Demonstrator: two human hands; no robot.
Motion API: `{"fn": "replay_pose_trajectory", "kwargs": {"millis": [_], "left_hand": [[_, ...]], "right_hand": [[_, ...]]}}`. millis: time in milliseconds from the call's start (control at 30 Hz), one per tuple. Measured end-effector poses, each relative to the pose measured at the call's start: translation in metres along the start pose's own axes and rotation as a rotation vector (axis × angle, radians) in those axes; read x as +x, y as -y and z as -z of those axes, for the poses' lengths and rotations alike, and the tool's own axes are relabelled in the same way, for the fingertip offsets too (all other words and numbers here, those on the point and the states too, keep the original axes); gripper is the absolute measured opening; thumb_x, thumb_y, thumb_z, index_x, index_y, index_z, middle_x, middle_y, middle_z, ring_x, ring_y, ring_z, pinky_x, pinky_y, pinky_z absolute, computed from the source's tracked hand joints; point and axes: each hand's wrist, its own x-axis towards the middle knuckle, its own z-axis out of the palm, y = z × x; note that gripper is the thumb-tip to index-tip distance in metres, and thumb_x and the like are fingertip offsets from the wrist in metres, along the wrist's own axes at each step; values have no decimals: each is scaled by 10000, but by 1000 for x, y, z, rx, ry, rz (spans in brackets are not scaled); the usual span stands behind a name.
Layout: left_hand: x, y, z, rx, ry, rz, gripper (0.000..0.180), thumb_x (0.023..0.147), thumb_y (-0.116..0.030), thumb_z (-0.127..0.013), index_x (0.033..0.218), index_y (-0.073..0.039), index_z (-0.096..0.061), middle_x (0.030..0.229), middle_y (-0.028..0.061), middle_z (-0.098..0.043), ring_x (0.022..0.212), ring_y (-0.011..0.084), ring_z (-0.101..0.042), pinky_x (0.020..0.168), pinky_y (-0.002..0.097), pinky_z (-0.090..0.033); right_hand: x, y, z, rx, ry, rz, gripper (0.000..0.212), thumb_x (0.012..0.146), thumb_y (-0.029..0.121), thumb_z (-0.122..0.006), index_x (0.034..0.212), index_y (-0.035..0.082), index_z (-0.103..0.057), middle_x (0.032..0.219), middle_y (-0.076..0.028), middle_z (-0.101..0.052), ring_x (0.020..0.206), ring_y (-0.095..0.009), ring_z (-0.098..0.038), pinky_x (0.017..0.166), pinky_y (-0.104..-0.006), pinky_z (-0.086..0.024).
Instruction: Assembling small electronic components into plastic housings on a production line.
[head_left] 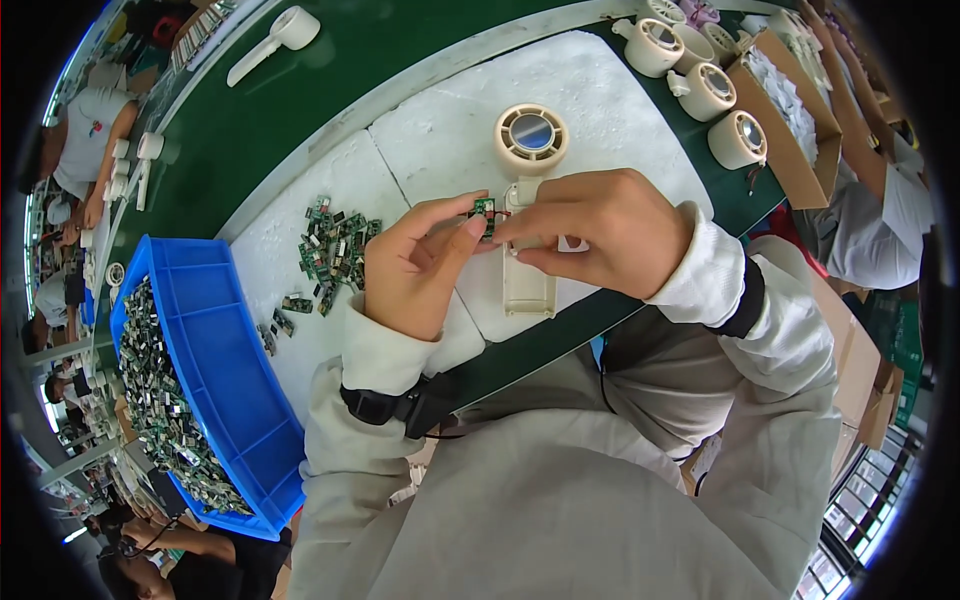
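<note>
Between the thumb and fingers of my left hand is a small green circuit board, pinched upright. My right hand reaches in from the other side, its fingers closed beside the board. A short red wire shows between the board and the right fingertips; what those fingertips grip is hidden. Beneath the hands lies a cream handheld fan, its round head pointing away from me. The open, hollow handle extends toward me, partly covered by my right hand.
Loose circuit boards lie piled on the white foam sheet. At left, a blue bin holds many more. Several cream fan heads and a cardboard box stand at right. Another cream fan lies far left; people sit nearby.
</note>
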Motion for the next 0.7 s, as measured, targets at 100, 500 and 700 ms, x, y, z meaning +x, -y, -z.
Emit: {"fn": "replay_pose_trajectory", "kwargs": {"millis": [100,500,700], "left_hand": [[0,0,-1,24,16,15,244,978,-24,-623,1200,77,-626,1175,162,-688,1036,201,-689,902,315,-574],[-3,-4,-4,15,51,54,274,985,-35,-618,1230,85,-600,1110,172,-707,1002,228,-713,894,316,-580],[-1,-5,-4,-21,45,61,269,985,-27,-614,1228,86,-604,1114,170,-706,1003,230,-712,892,314,-580]], "right_hand": [[2,-6,-7,-47,-90,189,138,821,44,-771,955,59,-739,751,-59,-602,589,-139,-577,535,-275,-451],[3,7,-3,95,-131,-108,175,826,34,-766,998,26,-736,782,-65,-625,618,-170,-595,546,-291,-477],[0,-3,-11,124,-118,34,191,821,36,-766,1006,15,-729,812,-85,-643,633,-184,-615,569,-302,-500]]}}
